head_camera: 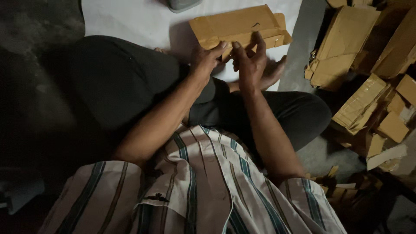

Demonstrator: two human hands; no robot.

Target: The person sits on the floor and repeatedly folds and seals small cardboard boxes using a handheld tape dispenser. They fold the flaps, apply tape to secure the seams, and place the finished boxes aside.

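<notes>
A flat brown cardboard piece (236, 25), folded along one edge, lies tilted in front of me over a white sheet (125, 19). My left hand (206, 58) grips its near edge, thumb on top. My right hand (251, 60) pinches the same near edge just to the right, fingers spread upward against the cardboard. Both forearms reach forward from my striped shirt over my crossed legs in dark trousers.
A heap of torn and folded cardboard pieces (364, 69) fills the right side on the grey floor. A grey container's base (182, 4) shows at the top edge. More scraps (342, 186) lie by my right knee. The left side is dark floor.
</notes>
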